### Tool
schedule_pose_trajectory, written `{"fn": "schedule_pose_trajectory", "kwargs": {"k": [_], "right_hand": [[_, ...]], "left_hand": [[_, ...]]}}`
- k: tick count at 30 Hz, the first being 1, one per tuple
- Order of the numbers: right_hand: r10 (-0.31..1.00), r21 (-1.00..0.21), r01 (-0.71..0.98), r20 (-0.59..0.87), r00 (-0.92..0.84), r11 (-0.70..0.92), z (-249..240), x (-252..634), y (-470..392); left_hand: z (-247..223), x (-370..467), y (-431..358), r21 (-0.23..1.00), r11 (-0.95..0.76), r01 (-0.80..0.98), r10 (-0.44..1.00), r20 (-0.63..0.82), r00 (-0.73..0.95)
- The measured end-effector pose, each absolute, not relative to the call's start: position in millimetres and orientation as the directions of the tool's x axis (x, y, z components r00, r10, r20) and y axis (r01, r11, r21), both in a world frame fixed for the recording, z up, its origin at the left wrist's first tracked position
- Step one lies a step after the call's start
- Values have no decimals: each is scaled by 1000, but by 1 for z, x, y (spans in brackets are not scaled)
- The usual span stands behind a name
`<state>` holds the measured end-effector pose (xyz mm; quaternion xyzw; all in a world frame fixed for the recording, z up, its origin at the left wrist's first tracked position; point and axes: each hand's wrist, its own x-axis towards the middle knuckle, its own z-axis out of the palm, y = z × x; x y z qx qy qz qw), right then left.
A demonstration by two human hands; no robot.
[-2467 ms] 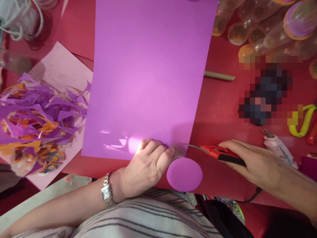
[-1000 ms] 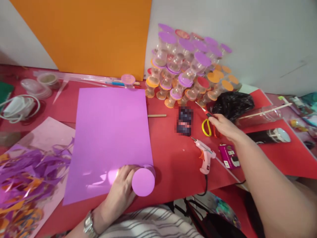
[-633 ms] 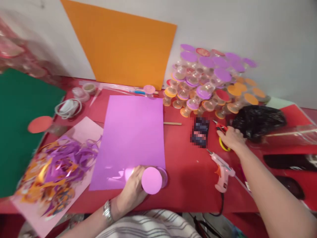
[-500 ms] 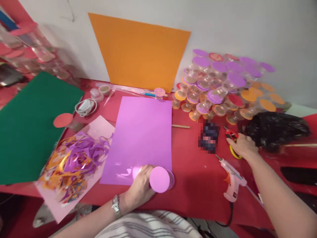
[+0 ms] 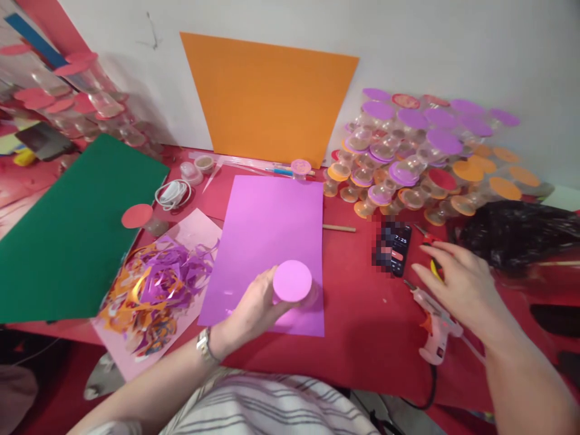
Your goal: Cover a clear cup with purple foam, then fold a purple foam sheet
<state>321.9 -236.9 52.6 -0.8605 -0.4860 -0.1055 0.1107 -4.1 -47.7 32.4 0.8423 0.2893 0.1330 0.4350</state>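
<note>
My left hand (image 5: 256,308) is wrapped round a clear cup piece topped by a round purple disc (image 5: 292,281), held above the lower right of a purple sheet (image 5: 272,235). My right hand (image 5: 462,287), fingers spread, hovers over scissors (image 5: 437,270) with red and yellow handles, partly hidden beneath it. Nothing shows between its fingers. A pink glue gun (image 5: 435,329) lies just left of my right wrist, and a phone (image 5: 400,251) lies beyond it.
Stacked cup pieces with coloured discs (image 5: 408,163) stand at the back right beside a black bag (image 5: 512,235). An orange sheet (image 5: 272,96) leans on the wall. Paper scraps (image 5: 163,284) and a green sheet (image 5: 86,229) lie left. A stick (image 5: 339,228) lies right of the purple sheet.
My left hand has raised the disc-topped piece and moved it over the purple sheet. My right hand has come off the scissors and its fingers have spread. The view has shifted slightly left.
</note>
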Motion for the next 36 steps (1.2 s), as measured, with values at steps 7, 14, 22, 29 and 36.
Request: {"fn": "schedule_pose_trajectory", "kwargs": {"k": [7,14,22,29,36], "right_hand": [[892,-222,946,336,301,-236,37,231,-229],[888,-407,883,278,366,-236,16,191,-254],[888,-555,808,248,388,-198,17,171,-256],[969,-391,920,229,96,1,7,152,-238],[982,-228,972,186,-19,62,-14,136,-240]], "left_hand": [[64,110,16,540,-739,403,530,97,843],[48,196,39,391,-803,450,501,33,865],[30,219,42,351,-829,436,459,-21,888],[58,176,40,339,-845,415,448,21,894],[76,34,38,468,-828,309,361,25,932]]}}
